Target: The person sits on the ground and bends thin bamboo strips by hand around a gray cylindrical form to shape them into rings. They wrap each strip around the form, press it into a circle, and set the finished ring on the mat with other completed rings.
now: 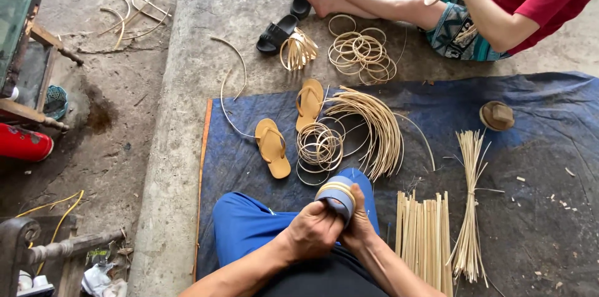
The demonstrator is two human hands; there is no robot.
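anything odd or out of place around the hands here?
Mostly tidy. Both hands, left hand and right hand, grip a grey ring form. Oddities: loose curved strips lie off the blue tarp on bare concrete, and a dark stain marks the floor.

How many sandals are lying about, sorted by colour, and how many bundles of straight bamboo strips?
Tan flip-flop sandals: 2
Black slide sandals: 2
Bundles of straight pale bamboo strips: 2
Total: 6
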